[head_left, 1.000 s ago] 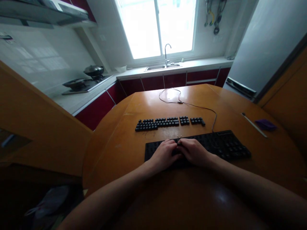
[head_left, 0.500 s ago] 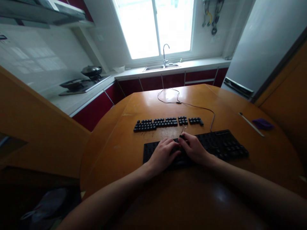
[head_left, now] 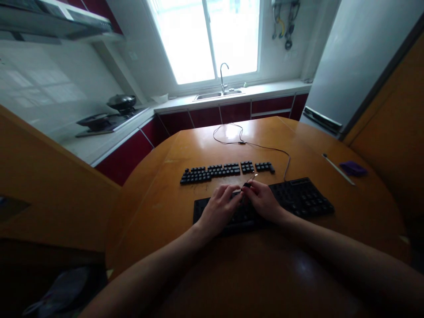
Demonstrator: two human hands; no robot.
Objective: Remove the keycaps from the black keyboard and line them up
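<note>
A black keyboard lies near the table's front, many keycaps gone from its left and middle part. Over it, my right hand pinches a keycap puller by its black end, its thin wire prongs pointing away from me. My left hand is curled above the keyboard's left half, fingertips drawn together close to the right fingertips. Whatever sits between the left fingers is too small to make out. Behind the keyboard, loose black keycaps stand in grouped rows on the wooden table.
A cable runs from the keyboard to a loop at the table's far side. On the right lie a thin white stick with a dark tip and a purple cloth. Beyond are a sink, a stove and a fridge.
The left fingertips have come up to the right fingertips, and the puller has tilted with its prongs further right. The whole view has shifted slightly.
</note>
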